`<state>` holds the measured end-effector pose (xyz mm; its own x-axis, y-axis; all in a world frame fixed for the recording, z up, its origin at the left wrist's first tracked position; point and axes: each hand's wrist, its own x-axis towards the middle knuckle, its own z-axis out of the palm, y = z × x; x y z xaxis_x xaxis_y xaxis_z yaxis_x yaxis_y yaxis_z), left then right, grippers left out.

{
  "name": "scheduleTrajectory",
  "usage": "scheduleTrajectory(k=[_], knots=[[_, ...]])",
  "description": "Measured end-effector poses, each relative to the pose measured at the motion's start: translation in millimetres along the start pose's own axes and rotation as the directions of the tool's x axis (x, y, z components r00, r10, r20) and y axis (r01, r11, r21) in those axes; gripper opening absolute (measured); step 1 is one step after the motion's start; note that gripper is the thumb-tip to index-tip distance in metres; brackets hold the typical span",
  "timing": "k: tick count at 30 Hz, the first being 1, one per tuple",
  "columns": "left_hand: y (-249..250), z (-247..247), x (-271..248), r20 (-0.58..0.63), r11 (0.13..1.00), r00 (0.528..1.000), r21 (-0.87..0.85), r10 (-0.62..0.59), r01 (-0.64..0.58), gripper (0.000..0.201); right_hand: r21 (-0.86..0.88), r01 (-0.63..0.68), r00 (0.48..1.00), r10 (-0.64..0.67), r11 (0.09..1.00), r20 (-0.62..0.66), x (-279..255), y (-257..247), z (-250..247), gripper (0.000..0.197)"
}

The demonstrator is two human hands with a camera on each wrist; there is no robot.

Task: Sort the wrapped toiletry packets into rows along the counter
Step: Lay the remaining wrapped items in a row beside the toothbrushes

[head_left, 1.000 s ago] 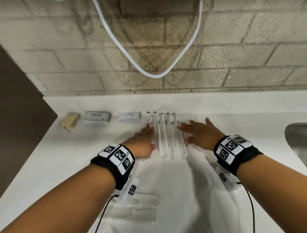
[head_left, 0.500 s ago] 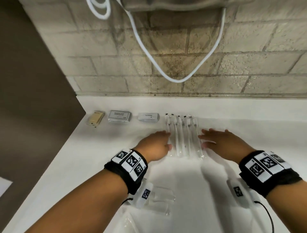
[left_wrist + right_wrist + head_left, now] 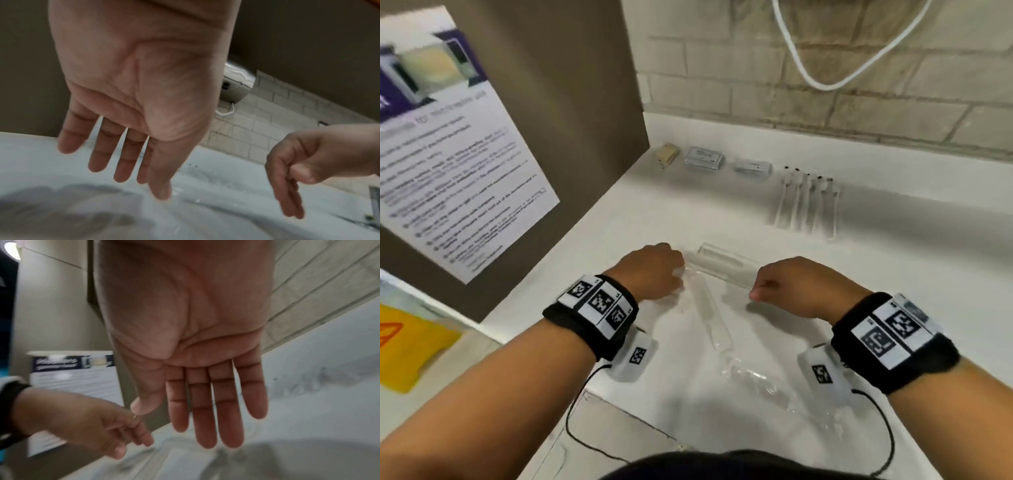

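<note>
Along the back of the white counter lies a row: a tan packet, a grey packet, a white packet and several wrapped toothbrushes. Nearer me lie clear-wrapped packets: one crosswise, a long one and a crumpled one. My left hand hangs at the crosswise packet's left end, my right hand at its right end. In both wrist views the left hand and right hand have straight fingers and hold nothing. Whether they touch the packet I cannot tell.
A brown side wall with a printed poster closes the counter's left end. A white cord loops down the brick wall behind. The counter's front edge runs just below my wrists. A yellow sign lies low on the left.
Both hands have drawn back from the toothbrush row to the clear packets near the front edge. The view has swung left, bringing the poster into sight.
</note>
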<state>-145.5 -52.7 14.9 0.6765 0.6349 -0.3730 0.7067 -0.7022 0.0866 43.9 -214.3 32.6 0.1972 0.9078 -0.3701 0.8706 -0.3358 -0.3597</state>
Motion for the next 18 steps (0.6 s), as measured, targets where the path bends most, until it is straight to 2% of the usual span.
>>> scheduleTrajectory(k=[3,5,8,10,15,17,18], knots=[[-16.6,21.8,-19.4,0.047,0.998,0.997,-0.001,-0.068,0.068,0.042,-0.155,-0.011,0.997,0.022,0.988,0.069,-5.7,-32.4,36.7,0.054],[-18.2,27.1,-22.0,0.008,0.998,0.998,-0.016,-0.065,0.065,0.043,-0.156,-0.058,0.998,0.062,0.986,0.020,-6.4,-48.3,54.6,0.058],[-20.1,27.4,-25.6,0.026,0.998,0.999,-0.051,-0.032,0.033,0.048,-0.142,-0.117,0.993,0.113,0.983,-0.031,2.2,-63.7,67.1,0.054],[-19.7,32.8,-27.4,0.074,0.999,0.997,-0.038,-0.003,0.005,0.052,-0.158,-0.148,0.989,0.150,0.976,-0.001,8.7,-63.3,67.3,0.052],[-29.6,37.6,-24.7,0.132,0.998,0.989,-0.015,0.067,-0.065,0.035,-0.130,-0.180,0.974,0.195,0.975,0.116,21.3,-58.3,55.7,0.032],[-30.2,31.4,-22.2,0.184,0.991,0.974,-0.013,0.130,-0.130,0.029,-0.099,-0.176,0.979,0.184,0.979,0.089,21.7,-54.2,52.0,0.021],[-29.4,27.8,-20.7,0.189,0.987,0.969,-0.011,0.160,-0.161,0.024,-0.065,-0.185,0.982,0.187,0.981,0.034,19.7,-49.9,50.7,0.019]])
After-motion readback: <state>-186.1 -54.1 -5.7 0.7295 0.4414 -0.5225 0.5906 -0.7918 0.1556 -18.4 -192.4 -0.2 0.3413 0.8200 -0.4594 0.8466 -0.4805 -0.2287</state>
